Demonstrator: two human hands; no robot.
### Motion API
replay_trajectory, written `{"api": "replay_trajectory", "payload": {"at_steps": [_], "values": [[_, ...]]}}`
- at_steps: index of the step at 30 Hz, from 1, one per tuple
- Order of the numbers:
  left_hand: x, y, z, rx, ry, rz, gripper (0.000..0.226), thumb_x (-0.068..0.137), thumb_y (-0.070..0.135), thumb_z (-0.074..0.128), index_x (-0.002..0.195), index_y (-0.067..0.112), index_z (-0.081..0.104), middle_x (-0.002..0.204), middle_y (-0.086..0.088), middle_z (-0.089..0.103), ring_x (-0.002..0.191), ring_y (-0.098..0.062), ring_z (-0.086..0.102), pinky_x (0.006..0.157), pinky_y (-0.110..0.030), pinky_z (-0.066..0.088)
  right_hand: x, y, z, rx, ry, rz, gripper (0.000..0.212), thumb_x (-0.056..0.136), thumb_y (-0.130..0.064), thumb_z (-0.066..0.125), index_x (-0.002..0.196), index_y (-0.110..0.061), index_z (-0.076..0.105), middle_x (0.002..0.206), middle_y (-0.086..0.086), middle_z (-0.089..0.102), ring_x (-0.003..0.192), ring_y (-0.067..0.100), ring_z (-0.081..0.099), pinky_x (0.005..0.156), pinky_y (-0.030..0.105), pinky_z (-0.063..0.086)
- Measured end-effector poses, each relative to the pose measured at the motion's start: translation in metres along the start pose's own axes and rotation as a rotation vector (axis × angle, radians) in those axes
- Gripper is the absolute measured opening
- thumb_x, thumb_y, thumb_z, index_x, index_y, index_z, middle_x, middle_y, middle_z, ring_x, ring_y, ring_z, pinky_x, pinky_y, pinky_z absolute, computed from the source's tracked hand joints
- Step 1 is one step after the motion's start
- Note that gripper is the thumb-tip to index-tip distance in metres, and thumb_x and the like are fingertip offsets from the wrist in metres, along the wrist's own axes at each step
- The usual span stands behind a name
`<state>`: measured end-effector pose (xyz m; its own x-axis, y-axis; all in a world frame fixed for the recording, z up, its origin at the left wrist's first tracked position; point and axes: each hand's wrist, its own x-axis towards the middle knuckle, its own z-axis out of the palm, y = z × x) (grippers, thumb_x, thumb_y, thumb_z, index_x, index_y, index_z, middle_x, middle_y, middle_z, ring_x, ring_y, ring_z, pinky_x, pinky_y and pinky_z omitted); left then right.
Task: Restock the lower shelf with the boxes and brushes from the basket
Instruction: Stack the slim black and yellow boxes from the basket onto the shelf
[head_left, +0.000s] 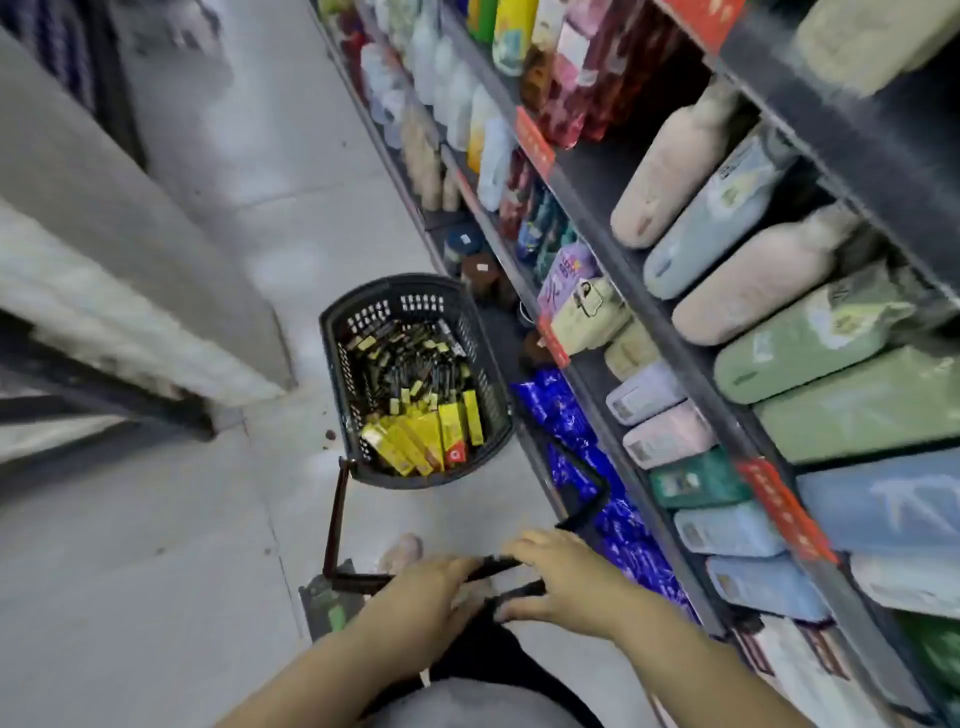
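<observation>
A black plastic basket (492, 384) hangs low over the aisle floor beside the shelving. Yellow boxes (426, 439) are stacked at its near end, and dark packaged brushes (410, 364) fill the rest. Its two long handles (335, 519) reach back towards me. My left hand (423, 597) grips one handle bar, and my right hand (558, 582) grips the handle bars just to its right. The lower shelf (524, 332) runs along the right of the basket, with shiny blue packets (571, 431) lying on it.
Tall shelving (691, 332) on the right holds pastel pouches, bottles and red price tags (784, 509). A white unit (130, 270) stands across the aisle on the left. A grey tiled floor (218, 519) lies between them. My shoe (402, 551) shows below the handles.
</observation>
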<state>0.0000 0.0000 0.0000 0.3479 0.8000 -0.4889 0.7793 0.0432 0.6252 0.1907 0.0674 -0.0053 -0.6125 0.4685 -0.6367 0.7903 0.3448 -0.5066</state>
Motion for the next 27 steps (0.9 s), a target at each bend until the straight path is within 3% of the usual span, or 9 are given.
{"api": "replay_trajectory", "payload": {"at_steps": [3, 6, 12, 16, 27], "values": [[0.003, -0.003, 0.007, 0.033, -0.049, -0.012, 0.037, 0.095, 0.039, 0.046, 0.127, 0.022, 0.051, 0.123, -0.003, 0.053, 0.112, -0.018, 0.048, 0.088, -0.023, 0.033, -0.005, 0.008, -0.004, -0.058, -0.100, -0.054, 0.050, 0.077, -0.065, 0.057, 0.112, -0.029, 0.057, 0.110, -0.004, 0.058, 0.106, 0.017, 0.048, 0.087, 0.031, 0.039], [0.004, -0.002, 0.015, 0.017, -0.081, 0.008, 0.032, 0.093, 0.043, 0.046, 0.113, 0.020, 0.056, 0.114, -0.001, 0.059, 0.107, -0.016, 0.051, 0.085, -0.023, 0.036, -0.008, 0.010, 0.001, -0.119, -0.097, -0.112, 0.034, 0.085, -0.055, 0.053, 0.097, -0.023, 0.058, 0.100, 0.001, 0.060, 0.100, 0.021, 0.049, 0.079, 0.032, 0.036], [0.009, 0.003, 0.023, 0.077, -0.059, -0.037, 0.026, 0.098, 0.039, 0.036, 0.102, 0.016, 0.047, 0.106, -0.005, 0.062, 0.095, -0.025, 0.056, 0.065, -0.028, 0.027, -0.004, 0.008, -0.002, -0.284, -0.016, -0.213, 0.036, 0.093, -0.050, 0.041, 0.102, -0.017, 0.052, 0.107, 0.004, 0.059, 0.102, 0.025, 0.052, 0.075, 0.034, 0.031], [0.019, 0.001, 0.011, 0.111, 0.019, -0.013, 0.029, 0.098, 0.039, 0.035, 0.107, 0.013, 0.047, 0.103, -0.009, 0.063, 0.094, -0.028, 0.056, 0.065, -0.029, 0.023, 0.006, 0.014, -0.018, -0.364, 0.027, -0.273, 0.038, 0.094, -0.051, 0.037, 0.105, -0.018, 0.051, 0.108, 0.003, 0.060, 0.102, 0.026, 0.053, 0.075, 0.037, 0.034], [0.072, -0.043, -0.069, 0.089, 0.196, -0.050, 0.027, 0.099, 0.041, 0.031, 0.100, 0.019, 0.048, 0.102, -0.004, 0.065, 0.094, -0.027, 0.056, 0.071, -0.034, 0.033, 0.101, 0.006, -0.095, -0.389, 0.109, -0.334, 0.037, 0.092, -0.056, 0.038, 0.100, -0.023, 0.053, 0.099, -0.003, 0.062, 0.091, 0.021, 0.055, 0.072, 0.033, 0.029]]}}
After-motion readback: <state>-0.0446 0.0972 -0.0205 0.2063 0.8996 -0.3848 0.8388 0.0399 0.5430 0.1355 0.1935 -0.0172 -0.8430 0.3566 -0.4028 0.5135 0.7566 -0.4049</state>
